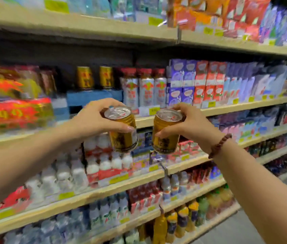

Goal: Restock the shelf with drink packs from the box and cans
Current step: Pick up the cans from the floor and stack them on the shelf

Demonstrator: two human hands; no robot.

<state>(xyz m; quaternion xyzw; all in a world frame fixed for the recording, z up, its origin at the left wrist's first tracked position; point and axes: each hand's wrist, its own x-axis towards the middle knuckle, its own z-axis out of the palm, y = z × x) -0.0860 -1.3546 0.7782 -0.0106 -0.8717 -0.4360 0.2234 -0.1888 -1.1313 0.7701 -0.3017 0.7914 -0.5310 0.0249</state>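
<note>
My left hand (93,118) grips a gold can (123,136) round its upper part, its silver top tilted toward me. My right hand (190,124) grips a second gold can (165,136) the same way, a little to the right. Both cans hang in the air in front of the shelf edge (144,121). On that shelf behind them, two matching gold cans (95,77) stand on top of a blue pack (93,99). A beaded bracelet (220,145) sits on my right wrist.
Silver bottles with red caps (145,87) stand right of the blue pack, then purple and red cartons (199,81). Red and yellow wrapped packs (14,101) fill the shelf's left. Lower shelves hold white bottles (63,175) and coloured drinks. Grey floor (241,229) lies at bottom right.
</note>
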